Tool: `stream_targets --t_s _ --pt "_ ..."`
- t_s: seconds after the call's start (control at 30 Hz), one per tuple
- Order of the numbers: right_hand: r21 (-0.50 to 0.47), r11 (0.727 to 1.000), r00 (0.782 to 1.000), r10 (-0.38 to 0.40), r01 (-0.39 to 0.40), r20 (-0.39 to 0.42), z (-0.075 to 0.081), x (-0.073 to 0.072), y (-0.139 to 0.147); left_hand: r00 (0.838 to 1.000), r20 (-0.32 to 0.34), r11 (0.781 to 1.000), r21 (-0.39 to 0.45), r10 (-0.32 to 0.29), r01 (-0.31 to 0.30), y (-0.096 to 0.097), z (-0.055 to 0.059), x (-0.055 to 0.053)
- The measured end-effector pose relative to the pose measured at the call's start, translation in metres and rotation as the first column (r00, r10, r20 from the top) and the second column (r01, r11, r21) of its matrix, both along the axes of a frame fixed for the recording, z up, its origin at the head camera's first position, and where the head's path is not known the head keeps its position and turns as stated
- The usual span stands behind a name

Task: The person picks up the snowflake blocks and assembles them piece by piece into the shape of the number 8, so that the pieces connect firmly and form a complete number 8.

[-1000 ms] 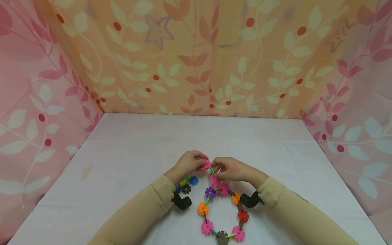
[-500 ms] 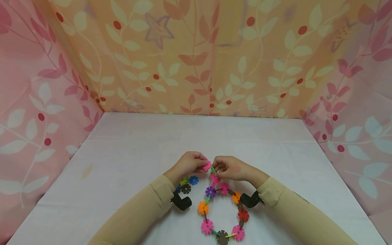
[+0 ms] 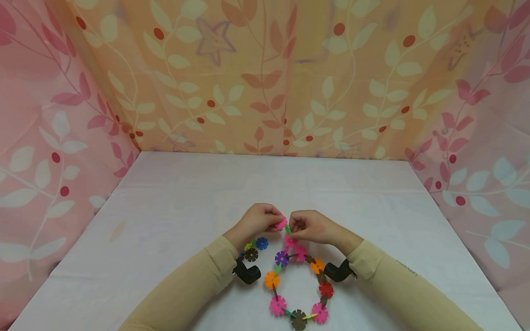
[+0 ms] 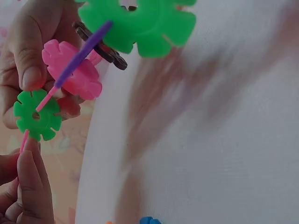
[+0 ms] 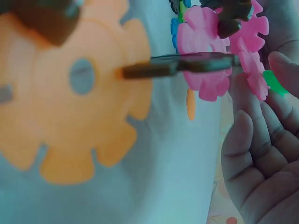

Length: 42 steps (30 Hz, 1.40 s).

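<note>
- Plastic flower ring [image 3: 296, 285] has slid slightly leftward on the white table [image 3: 174, 207] since a second ago; its top end stays lifted between both hands
- left hand [image 3: 256, 219] still pinches the pink flower disc [image 3: 281, 224]; right hand [image 3: 312, 227] pinches the green connector [image 3: 287, 229], fingers curled; the joining looks nearly seated

Beige sleeves [image 3: 194, 285] — black wrist cameras [image 3: 248, 274] strapped on.

The head view looks forward and down from above the surface [image 3: 174, 207], taking in both sleeves and the flower chain [image 3: 296, 276] at 6 o'clock, fairly far off. The left wrist view sits very close, facing a green flower piece [image 4: 37, 115] at 9 o'clock. The right wrist view is as close, an orange flower piece [image 5: 79, 93] filling 9 o'clock. All three share the chain's top end.
</note>
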State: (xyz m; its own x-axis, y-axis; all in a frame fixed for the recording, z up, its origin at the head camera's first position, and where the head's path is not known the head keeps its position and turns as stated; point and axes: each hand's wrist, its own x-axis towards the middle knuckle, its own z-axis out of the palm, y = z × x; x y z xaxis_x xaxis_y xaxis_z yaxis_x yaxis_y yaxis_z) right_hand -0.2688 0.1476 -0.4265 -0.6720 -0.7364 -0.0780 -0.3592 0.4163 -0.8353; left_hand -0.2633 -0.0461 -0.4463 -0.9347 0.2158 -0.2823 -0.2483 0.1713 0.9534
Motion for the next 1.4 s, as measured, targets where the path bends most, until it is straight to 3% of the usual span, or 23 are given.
stream_targets --t_s 0.3,0.5,0.63,0.9,1.13,1.4 --pt "0.027 0.999 0.994 -0.015 0.018 -0.111 -0.001 0.001 0.0 0.999 0.051 1.0 -0.022 0.008 -0.007 -0.001 0.001 -0.003" --pt "0.043 0.999 0.989 0.001 0.005 -0.146 0.001 0.001 0.0 0.999 0.045 0.999 -0.053 0.001 0.002 -0.004 0.004 -0.004" --pt "0.055 0.998 0.984 0.051 -0.042 -0.169 0.004 -0.002 0.002 0.998 0.057 0.999 -0.041 -0.015 0.017 -0.006 0.003 -0.005" --pt "0.126 0.987 0.953 0.131 -0.1 -0.272 0.015 -0.01 0.001 0.996 0.09 0.999 -0.025 -0.019 0.022 -0.01 0.008 -0.007" --pt "0.191 0.978 0.945 0.135 -0.079 -0.297 0.021 -0.013 0.0 0.993 0.12 1.0 0.01 -0.011 0.009 -0.013 0.007 -0.005" --pt "0.137 0.989 0.95 0.089 -0.049 -0.301 0.013 -0.008 -0.001 0.987 0.163 0.997 0.082 0.003 -0.016 -0.015 0.001 0.001"
